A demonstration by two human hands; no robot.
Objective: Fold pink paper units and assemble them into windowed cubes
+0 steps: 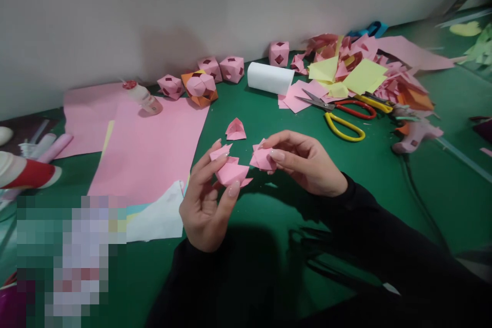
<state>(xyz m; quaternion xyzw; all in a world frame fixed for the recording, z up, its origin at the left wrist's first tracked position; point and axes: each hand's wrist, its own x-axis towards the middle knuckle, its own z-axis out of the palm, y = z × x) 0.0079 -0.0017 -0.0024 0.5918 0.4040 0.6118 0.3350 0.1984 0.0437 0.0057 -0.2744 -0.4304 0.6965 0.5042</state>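
My left hand (207,195) grips a folded pink paper piece (231,170) between thumb and fingers, its pointed flaps sticking out. A little to the right, my right hand (307,161) pinches a smaller folded pink paper unit (262,159) between thumb and index finger. A narrow gap shows between the two pieces. Just beyond them, a third folded pink unit (236,129) stands on the green table (269,220).
Pink sheets (149,148) with a small bottle (143,97) lie left. Finished paper shapes (201,87) line the wall. A white roll (270,77), scissors (338,110), paper scraps (365,74) and a pink glue gun (417,133) sit right. A paper cup (28,171) lies far left.
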